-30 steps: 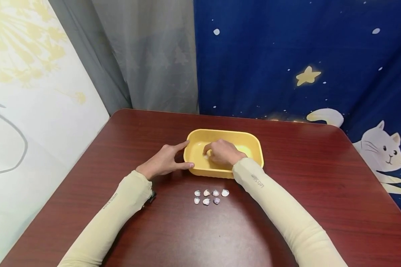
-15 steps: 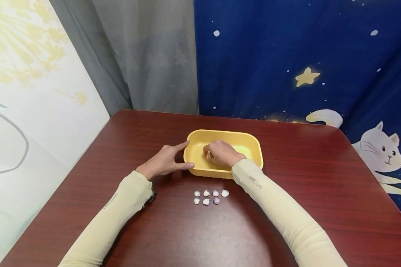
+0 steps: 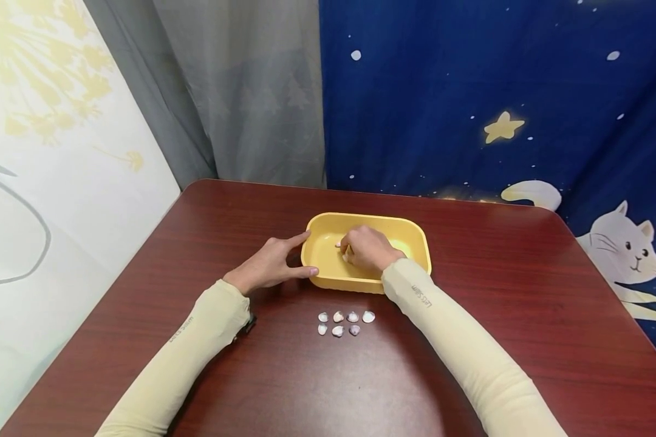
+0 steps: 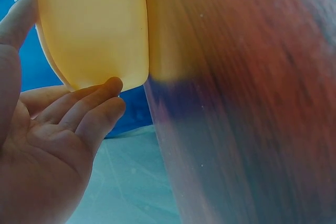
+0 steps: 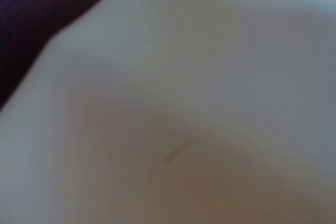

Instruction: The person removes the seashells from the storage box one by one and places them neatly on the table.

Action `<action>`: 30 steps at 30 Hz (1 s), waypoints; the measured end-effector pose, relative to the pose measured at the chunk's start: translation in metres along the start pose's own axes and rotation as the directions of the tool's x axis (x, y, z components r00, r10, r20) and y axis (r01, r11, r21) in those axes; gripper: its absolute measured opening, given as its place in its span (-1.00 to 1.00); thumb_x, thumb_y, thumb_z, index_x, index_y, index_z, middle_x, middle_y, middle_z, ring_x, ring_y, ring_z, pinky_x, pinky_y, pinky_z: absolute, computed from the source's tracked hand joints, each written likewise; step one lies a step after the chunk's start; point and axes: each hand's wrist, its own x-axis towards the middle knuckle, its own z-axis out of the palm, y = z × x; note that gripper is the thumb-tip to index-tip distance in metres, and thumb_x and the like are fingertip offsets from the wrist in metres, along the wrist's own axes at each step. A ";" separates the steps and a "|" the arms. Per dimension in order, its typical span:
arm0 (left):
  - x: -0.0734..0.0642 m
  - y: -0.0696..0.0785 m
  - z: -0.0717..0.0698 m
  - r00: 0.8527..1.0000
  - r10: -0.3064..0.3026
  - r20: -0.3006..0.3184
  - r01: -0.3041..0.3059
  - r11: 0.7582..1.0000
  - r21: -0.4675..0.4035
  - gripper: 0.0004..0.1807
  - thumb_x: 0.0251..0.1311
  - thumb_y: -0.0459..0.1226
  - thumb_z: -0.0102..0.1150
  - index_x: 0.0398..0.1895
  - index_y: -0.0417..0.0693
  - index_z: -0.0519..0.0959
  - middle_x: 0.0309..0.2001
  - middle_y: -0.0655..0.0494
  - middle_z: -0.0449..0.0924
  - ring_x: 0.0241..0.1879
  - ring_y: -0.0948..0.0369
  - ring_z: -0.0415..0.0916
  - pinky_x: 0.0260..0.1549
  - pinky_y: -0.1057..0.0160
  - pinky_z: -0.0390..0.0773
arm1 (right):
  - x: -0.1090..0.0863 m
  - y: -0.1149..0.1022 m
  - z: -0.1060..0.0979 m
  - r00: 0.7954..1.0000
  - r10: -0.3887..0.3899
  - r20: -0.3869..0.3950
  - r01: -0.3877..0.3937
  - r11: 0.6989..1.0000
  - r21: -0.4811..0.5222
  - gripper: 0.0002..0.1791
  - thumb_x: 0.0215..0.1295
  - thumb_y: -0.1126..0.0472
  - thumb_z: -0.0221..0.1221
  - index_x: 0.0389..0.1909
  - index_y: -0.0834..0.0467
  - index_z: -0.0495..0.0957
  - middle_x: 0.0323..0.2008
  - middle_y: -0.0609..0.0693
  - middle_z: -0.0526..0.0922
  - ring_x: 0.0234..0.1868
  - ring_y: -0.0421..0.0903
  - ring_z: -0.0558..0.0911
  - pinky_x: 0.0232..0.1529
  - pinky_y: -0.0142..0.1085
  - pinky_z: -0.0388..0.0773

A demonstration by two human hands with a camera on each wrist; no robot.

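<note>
A yellow plastic basin (image 3: 410, 227) stands on the table. My left hand (image 3: 268, 264) spans its left end, with the thumb at the front corner and the index finger at the back corner. In the left wrist view, that hand's fingers (image 4: 100, 106) touch the basin's outer wall (image 4: 94, 30). My right hand (image 3: 366, 247) is inside the basin, fingers bent downward near its floor. Small pale spots show by the fingertips; whether these are shells or nails is unclear. Several small seashells (image 3: 352, 317) lie in two rows on the table in front of the basin.
The dark red-brown wooden table (image 3: 251, 388) reaches back to a grey curtain (image 3: 262, 109) and a blue curtain (image 3: 415, 109) with stars and a cat. A pale patterned panel (image 3: 76, 200) borders the left side. The right wrist view is mostly a blurred pale surface.
My right hand shifts slightly within the basin; a white spot seen by its fingertips a second ago no longer shows in the same place. The left hand and shells stay put.
</note>
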 end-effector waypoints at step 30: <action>0.002 0.001 -0.003 1.000 -0.001 0.014 0.001 1.000 -0.014 0.07 0.11 0.26 0.33 0.58 -0.02 0.15 0.45 -0.11 0.37 0.38 0.04 0.44 0.33 -0.03 0.49 | -0.005 0.002 -0.013 0.993 -0.103 0.058 0.103 0.995 -0.004 -0.75 0.15 0.34 0.29 -0.64 0.01 0.55 -0.50 -0.11 0.65 -0.43 -0.14 0.51 -0.48 -0.39 0.38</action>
